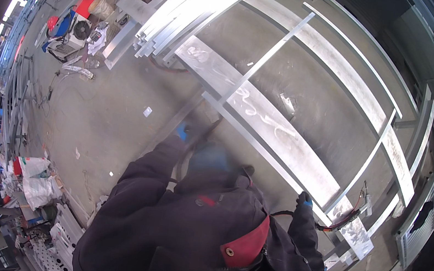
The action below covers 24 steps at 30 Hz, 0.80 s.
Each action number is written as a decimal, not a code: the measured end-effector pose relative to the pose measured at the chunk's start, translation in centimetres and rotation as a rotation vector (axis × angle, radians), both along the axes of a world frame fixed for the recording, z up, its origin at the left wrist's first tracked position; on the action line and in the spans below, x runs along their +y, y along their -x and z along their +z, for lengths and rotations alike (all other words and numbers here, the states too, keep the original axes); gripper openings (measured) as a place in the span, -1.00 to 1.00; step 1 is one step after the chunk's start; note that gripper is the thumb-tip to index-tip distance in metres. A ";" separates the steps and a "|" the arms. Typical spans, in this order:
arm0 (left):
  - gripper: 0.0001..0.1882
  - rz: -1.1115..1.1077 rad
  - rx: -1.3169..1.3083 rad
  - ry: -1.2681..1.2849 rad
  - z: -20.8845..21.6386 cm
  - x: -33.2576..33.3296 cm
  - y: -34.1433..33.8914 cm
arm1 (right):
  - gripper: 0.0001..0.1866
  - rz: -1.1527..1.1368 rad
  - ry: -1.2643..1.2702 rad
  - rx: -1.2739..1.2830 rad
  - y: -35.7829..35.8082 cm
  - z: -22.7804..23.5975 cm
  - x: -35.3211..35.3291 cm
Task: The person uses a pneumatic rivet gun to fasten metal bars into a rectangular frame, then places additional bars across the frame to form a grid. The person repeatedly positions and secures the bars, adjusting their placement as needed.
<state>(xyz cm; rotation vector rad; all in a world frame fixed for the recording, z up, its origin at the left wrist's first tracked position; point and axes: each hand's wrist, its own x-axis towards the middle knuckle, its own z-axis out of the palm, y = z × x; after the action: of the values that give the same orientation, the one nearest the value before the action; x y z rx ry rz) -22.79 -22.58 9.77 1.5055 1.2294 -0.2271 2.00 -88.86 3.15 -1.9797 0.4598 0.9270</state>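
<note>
My right hand (305, 199), in a dark and blue glove, is closed on the near long metal bar (260, 144) toward its right end. This bar is part of a frame with thin crossbars (266, 58), lying over wide metal plates (284, 128). My left hand (183, 131), in a blue glove, hangs lower left of the bar's left end, beside a blurred metal strip (186, 108). Motion smears its fingers, so what they hold is unclear. A torch-like tool (366, 204) with red and dark cables (346, 220) rests on the plates right of my right hand.
A stack of bright metal profiles (196, 8) lies across the plates at the far left. Cables, a fan-like machine (82, 30) and clutter stand on the floor beyond. White sacks (35, 182) and perforated metal pieces (54, 248) lie at the lower left. A ribbed panel (418, 222) leans at right.
</note>
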 end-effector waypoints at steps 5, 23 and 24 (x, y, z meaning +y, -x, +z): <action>-0.45 0.542 -0.116 0.129 -1.3 11.2 2.9 | -0.58 0.461 0.064 -0.496 -1.4 6.1 15.8; -0.24 1.100 -0.558 0.733 -11.3 45.7 -7.7 | -0.46 0.381 0.197 -0.134 8.2 17.6 48.7; -0.26 1.075 -0.521 0.719 -11.5 45.2 -7.5 | -0.46 0.454 0.156 -0.174 8.1 18.0 49.7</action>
<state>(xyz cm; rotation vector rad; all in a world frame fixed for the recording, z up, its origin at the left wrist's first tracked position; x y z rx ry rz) -15.27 22.64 -1.78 0.1483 1.1737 0.3915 -6.13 -39.13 21.19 -2.3366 -0.0228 1.0021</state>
